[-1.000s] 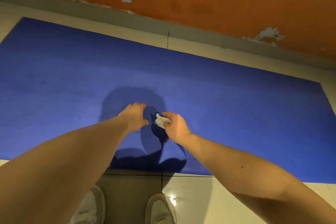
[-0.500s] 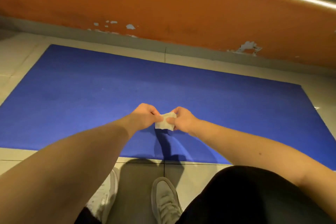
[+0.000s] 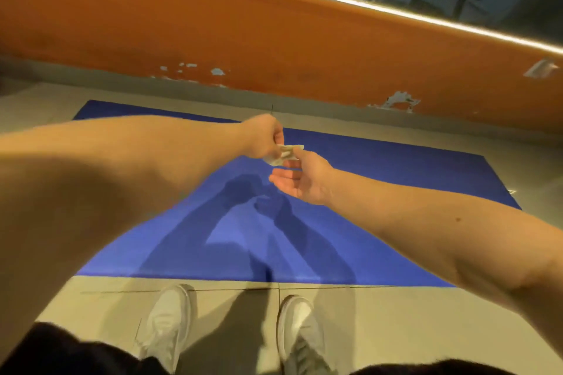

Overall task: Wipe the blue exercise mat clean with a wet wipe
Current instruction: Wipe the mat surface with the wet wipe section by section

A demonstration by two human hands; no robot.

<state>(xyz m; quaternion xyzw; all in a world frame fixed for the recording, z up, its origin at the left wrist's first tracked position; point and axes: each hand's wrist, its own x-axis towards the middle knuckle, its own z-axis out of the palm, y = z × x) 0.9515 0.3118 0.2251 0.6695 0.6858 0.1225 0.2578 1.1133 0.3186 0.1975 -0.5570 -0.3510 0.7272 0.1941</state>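
The person is wearing white shoes (image 3: 166, 323) and black legwear (image 3: 61, 353). Both forearms are showing bare, as are the left hand (image 3: 263, 138) and right hand (image 3: 300, 179); a small mole is marking the right forearm (image 3: 458, 218).

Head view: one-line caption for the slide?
Standing at the blue exercise mat, left hand and right hand hold a crumpled wet wipe above it.
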